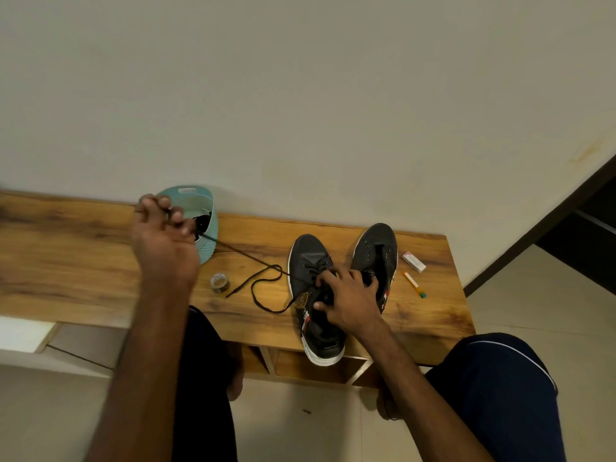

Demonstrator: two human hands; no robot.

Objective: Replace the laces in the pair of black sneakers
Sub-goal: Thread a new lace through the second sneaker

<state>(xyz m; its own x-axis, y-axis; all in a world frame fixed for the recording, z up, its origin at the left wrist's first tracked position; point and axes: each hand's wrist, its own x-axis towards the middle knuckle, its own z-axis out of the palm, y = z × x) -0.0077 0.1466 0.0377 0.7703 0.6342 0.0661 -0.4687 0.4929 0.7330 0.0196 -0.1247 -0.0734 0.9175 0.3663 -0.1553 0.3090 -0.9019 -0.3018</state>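
Item: black lace [263, 281], part-threaded, on desk [83, 255].
My right grip [350, 301] clasps the near sneaker [306, 255] at its tongue, far sneaker [376, 241] just beside; the lace runs left to my raised left grip [163, 235], pinching it before a teal basket [200, 203].

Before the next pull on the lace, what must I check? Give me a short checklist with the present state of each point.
1. Left hand pinches the black lace: ok.
2. Right hand grips the laced sneaker: ok.
3. Laced sneaker fully on the table: not ok, its heel overhangs the front edge.
4. Lace free of tangles: cannot tell, it crosses itself in a loose loop.
5. Lace clear of the tape roll: cannot tell, one end lies close beside it.
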